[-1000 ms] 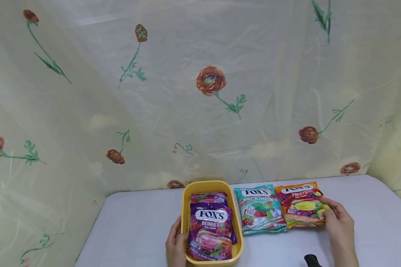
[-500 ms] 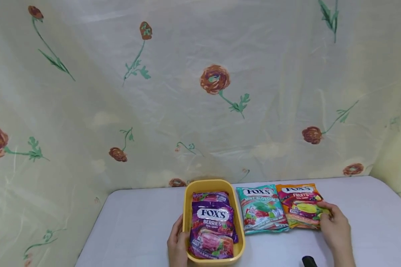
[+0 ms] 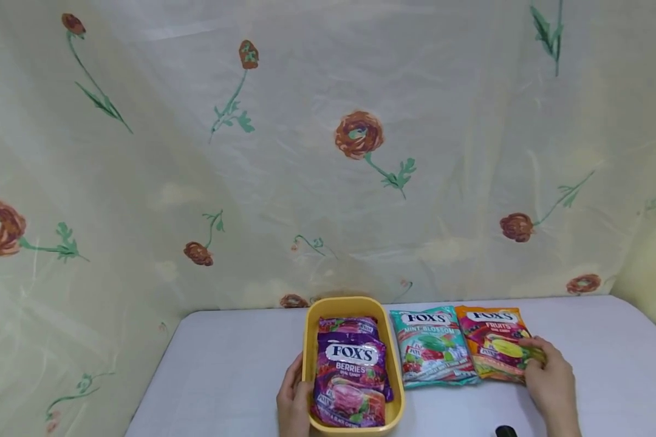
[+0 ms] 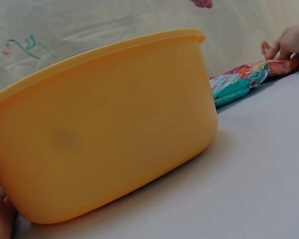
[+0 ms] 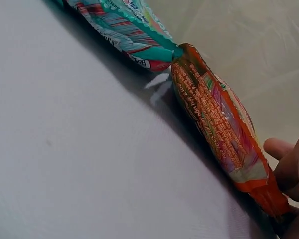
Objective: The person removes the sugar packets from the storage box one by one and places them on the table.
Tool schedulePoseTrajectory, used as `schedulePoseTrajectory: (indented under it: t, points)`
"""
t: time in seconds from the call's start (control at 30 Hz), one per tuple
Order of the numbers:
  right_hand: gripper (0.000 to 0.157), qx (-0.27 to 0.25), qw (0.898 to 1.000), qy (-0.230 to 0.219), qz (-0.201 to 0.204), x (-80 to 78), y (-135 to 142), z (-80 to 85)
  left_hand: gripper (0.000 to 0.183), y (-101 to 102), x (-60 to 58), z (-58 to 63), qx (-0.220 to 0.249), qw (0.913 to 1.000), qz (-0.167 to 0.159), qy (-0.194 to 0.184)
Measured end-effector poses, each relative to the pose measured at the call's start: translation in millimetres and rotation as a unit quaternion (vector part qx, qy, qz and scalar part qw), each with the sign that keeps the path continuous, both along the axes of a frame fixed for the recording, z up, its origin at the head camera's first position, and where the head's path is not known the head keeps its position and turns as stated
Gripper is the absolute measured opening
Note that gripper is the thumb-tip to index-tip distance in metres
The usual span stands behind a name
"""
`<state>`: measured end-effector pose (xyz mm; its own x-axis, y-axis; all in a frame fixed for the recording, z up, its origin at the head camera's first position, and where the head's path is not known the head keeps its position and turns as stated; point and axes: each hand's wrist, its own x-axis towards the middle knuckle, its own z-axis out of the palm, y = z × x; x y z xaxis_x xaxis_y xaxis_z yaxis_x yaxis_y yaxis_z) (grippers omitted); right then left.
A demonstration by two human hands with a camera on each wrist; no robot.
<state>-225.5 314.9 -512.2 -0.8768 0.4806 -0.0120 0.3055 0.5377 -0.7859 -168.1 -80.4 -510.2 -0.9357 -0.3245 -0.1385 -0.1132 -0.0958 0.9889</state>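
My left hand (image 3: 293, 397) holds the left side of a yellow plastic tub (image 3: 395, 388); the ends of its fingers are partly hidden. Inside lies a purple Berries candy bag (image 3: 351, 376), over another purple bag (image 3: 355, 326) toward the far end. To the right, a teal Mint Blossom candy bag (image 3: 434, 346) lies on the table beside an orange Fruits candy bag (image 3: 492, 340). The two bags touch along their sides. My right hand (image 3: 552, 376) pinches the orange bag at its lower right, where fingers and thumb cover part of the print.
A white-topped table (image 3: 229, 370) carries everything, and a flowered curtain (image 3: 284, 182) hangs close behind its far edge. The tip of a black object (image 3: 505, 431) shows at the bottom of the head view, left of my right forearm.
The right hand has shifted slightly left and closer in around the orange bag's edge. The left hand stays on the tub. The whole head view has drifted a little.
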Motion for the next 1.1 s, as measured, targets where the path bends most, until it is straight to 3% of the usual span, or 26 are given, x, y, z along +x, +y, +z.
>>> schedulePoseTrajectory:
  t: [0.13, 0.27, 0.37, 0.43, 0.53, 0.67, 0.87, 1.1]
  points:
    - [0.054, -0.074, 0.991, 0.051, -0.097, -1.1, -4, 5.4, 0.056, 0, 0.4, 0.8, -0.004, 1.0, -0.001, -0.004]
    - [0.049, -0.183, 0.953, 0.139, -0.196, -0.1, -7, 14.6, 0.056, 1, 1.3, 3.0, -0.006, 1.0, -0.002, -0.002]
    - [0.044, -0.246, 0.924, 0.197, -0.217, -0.6, -12, 19.4, 0.056, 1, 1.0, 3.2, -0.001, 1.0, -0.002, 0.0]
    - [0.043, -0.261, 0.914, 0.226, -0.215, -0.8, -15, 21.8, 0.056, 1, 0.6, 2.2, 0.0, 1.0, -0.003, -0.003]
    - [0.04, -0.278, 0.908, 0.238, -0.203, -1.9, -21, 25.7, 0.057, 1, 0.5, 1.0, 0.004, 1.0, -0.003, -0.002]
    - [0.036, -0.299, 0.911, 0.218, -0.18, -2.9, -31, 32.2, 0.057, 0, 0.5, 0.8, 0.008, 1.0, -0.002, -0.003]
    - [0.033, -0.359, 0.894, 0.228, -0.138, -7.8, -49, 32.6, 0.057, 1, -0.4, 0.6, 0.005, 1.0, -0.001, -0.003]
    - [0.032, -0.335, 0.916, 0.199, -0.09, -12.0, -73, 32.6, 0.057, 1, -1.1, -0.4, 0.001, 0.9999, 0.002, -0.011]
